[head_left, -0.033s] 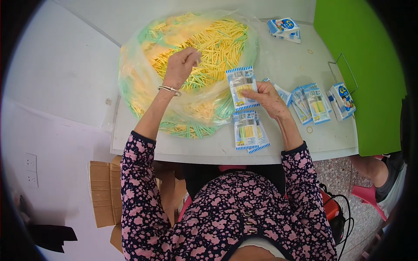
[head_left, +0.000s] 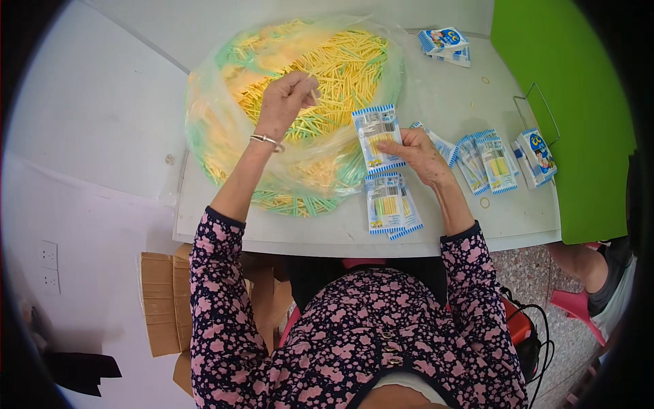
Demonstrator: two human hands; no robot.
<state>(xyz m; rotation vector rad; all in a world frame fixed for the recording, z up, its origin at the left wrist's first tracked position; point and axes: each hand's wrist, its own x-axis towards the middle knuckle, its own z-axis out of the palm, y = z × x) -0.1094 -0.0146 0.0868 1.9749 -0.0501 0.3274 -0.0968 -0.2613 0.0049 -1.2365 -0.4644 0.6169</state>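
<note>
My left hand [head_left: 286,102] is closed in a pinch above a large clear plastic bag [head_left: 204,129] filled with thin yellow and green sticks [head_left: 354,65]. A pale yellow stick [head_left: 314,97] shows at its fingertips. Between thumb and fingers, my right hand [head_left: 422,153] grips a flat, clear-windowed packet [head_left: 378,138] with blue striped ends and yellow sticks inside. Just below it on the table lie two overlapping packets [head_left: 385,204] of the same kind. Part of another packet [head_left: 439,144] shows behind my right hand.
Several filled packets [head_left: 496,163] lie fanned on the table [head_left: 449,235] at the right. Beside them, more blue-and-white packets [head_left: 538,158] lean near a wire stand [head_left: 541,112] by the green panel [head_left: 565,82]. Another small pile [head_left: 446,44] sits at the back. Rubber bands [head_left: 484,202] lie about.
The stick at my left fingertips shows more plainly now, and that hand has shifted very slightly. The packet in my right hand has moved a touch to the left.
</note>
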